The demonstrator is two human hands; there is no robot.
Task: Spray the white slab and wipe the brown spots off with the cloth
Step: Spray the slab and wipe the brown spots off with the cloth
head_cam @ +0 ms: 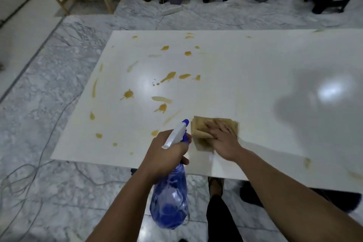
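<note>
right hand [222,139] presses a tan cloth [202,129] flat, fingers spread, near the front edge of the white slab [245,76]; left hand [167,153] wraps the blue spray bottle [170,192]. brown spots [167,78] lie left; best to wipe leftward with firm, overlapping strokes

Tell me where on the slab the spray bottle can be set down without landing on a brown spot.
The white slab is bare right of the cloth and right hand, out to the glare patch and up to the far edge. The left half is crowded with brown spots, ahead of the spray bottle in the left hand. A few stains mark the near right corner.
</note>
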